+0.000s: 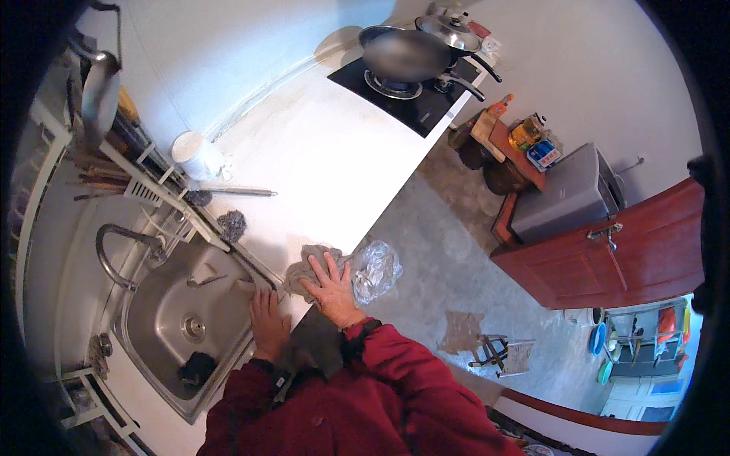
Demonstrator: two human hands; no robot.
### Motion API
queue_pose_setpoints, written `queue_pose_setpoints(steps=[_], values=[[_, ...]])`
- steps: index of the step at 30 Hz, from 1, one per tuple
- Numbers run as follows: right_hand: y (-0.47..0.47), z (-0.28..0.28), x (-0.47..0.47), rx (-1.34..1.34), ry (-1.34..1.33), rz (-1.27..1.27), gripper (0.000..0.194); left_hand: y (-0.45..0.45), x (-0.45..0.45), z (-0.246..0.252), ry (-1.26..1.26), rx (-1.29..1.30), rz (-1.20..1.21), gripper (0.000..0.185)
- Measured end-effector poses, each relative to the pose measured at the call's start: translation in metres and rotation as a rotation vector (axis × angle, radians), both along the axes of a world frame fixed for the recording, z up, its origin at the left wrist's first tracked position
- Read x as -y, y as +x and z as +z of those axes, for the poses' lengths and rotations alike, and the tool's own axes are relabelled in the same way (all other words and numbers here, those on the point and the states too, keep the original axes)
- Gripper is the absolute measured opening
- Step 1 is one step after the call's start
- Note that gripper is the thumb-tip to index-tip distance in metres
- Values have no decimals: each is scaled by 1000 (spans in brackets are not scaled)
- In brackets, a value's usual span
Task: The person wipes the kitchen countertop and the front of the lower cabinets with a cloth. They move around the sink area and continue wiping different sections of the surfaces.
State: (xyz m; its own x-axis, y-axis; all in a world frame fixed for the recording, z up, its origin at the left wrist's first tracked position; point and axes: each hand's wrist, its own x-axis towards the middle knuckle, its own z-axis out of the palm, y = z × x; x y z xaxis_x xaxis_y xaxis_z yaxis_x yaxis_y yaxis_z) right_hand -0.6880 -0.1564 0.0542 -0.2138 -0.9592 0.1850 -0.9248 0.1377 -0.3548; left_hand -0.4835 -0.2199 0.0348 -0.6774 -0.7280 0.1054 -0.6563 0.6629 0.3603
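Observation:
My right hand [336, 293] lies with spread fingers on a crumpled grey-brown cloth [311, 265] at the front edge of the white countertop [325, 154]. The cloth is bunched under and beyond the fingers. My left hand [270, 325] rests flat on the rim of the stainless steel sink [171, 302], holding nothing. Inside the basin, a dark wet-looking bundle [197, 367] sits near the front, and a pale object [205, 275] lies towards the back. A crumpled clear plastic bag [376, 271] appears just beyond the counter edge, beside my right hand.
A steel wool scourer [232, 226] and a metal-handled brush [236, 192] lie by the dish rack [171, 171]. The faucet [108, 251] arches over the sink. Pans [408, 56] stand on the gas hob [422, 114]. A folding stool [505, 353] and red door [604, 251] are to the right.

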Motion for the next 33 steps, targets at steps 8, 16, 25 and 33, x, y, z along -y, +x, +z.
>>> queue_pose_setpoints(steps=[8,16,25,33], values=[[-147,-28,47,-123,-125,-275,50,1,0,-1,96,56,-29,73],[-325,-15,104,-76,-100,-540,44,0,-3,0,18,68,-27,75],[-115,-11,29,-268,-36,140,28,-6,-6,8,59,101,11,71],[-282,-18,82,-286,-125,-46,24,-8,-3,10,86,106,26,71]])
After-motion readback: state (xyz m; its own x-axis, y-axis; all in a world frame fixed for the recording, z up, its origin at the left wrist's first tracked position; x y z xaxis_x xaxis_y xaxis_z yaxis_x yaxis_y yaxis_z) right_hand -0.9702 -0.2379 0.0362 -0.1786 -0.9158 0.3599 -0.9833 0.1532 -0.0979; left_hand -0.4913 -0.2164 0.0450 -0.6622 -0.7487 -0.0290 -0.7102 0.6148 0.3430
